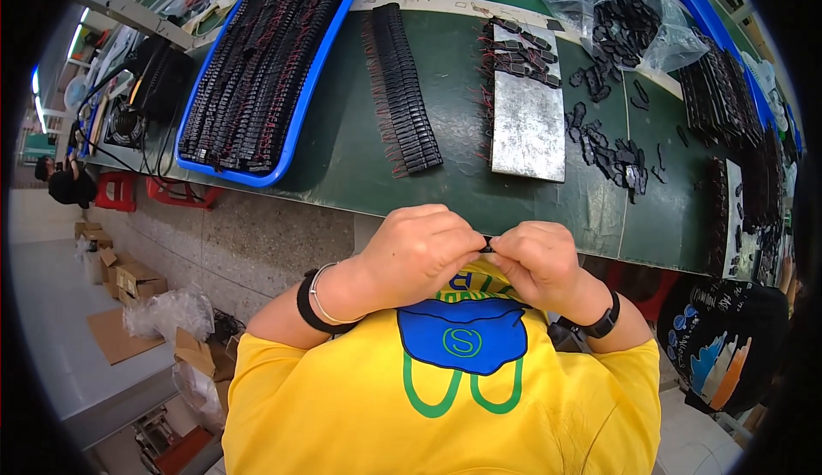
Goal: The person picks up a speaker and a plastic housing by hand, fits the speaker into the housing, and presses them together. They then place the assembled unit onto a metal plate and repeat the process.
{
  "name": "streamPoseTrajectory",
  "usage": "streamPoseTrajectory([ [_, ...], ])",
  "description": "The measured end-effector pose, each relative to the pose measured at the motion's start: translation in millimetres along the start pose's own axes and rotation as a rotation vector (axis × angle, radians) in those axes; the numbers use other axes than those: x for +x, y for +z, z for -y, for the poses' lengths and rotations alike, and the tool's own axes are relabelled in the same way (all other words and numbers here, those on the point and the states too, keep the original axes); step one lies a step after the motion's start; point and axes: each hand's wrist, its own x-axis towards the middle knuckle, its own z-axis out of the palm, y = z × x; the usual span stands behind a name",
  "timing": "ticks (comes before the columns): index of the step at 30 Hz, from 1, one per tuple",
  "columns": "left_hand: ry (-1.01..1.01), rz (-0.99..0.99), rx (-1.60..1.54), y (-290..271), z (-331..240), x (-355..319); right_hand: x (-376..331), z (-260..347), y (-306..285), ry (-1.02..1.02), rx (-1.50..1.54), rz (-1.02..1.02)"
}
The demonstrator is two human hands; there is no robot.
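Note:
My left hand point(418, 248) and my right hand point(545, 261) meet at the table's near edge, fingertips pinched together. Between them is a small black part point(487, 244), mostly covered by the fingers, so its exact kind is hidden. Beyond my hands, a bare metal plate point(528, 128) lies on the green table, with several black parts with red wires point(524, 53) at its far end. To its left runs a tight row of similar black parts point(407, 89), red wires sticking out along the left side. Loose black pieces point(610, 156) are scattered to the plate's right.
A blue tray point(295, 137) packed with rows of wired black parts stands at the left. At the back right, a clear plastic bag point(676, 47) spills black pieces. A person in a black shirt point(728, 342) sits on the right. Cardboard boxes point(137, 278) lie on the floor.

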Motion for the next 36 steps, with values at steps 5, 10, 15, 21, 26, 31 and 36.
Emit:
streamPoseTrajectory([
  [5, -0.021, -0.013, -0.046, -1.4, 10.1, -5.8, 2.5, -4.3, 7.7, 0.040, 0.050, -0.032],
  [10, -0.107, -0.139, 0.007, -9.3, 25.2, -11.5, 7.8, -1.7, 4.5, 0.339, 0.154, 0.010],
  [15, -0.147, -0.253, 0.261, -10.3, 45.6, -15.7, -3.1, -12.1, -23.4, 0.260, -0.006, 0.018],
  [21, -0.170, -0.284, 0.362, -8.5, 52.3, -14.7, 7.5, -11.7, -65.3, 0.220, -0.156, -0.042],
  [26, -0.286, -0.223, 0.378, -16.4, 42.9, -10.3, 22.0, -9.7, -88.0, 0.217, -0.189, -0.126],
  [31, -0.123, -0.195, 0.486, -22.0, 36.5, 8.0, 35.9, -12.9, -105.0, 0.211, -0.228, -0.165],
  [36, -0.142, -0.061, 0.496, -19.9, 57.6, 4.0, 51.3, -17.2, -112.2, 0.242, -0.159, -0.202],
])
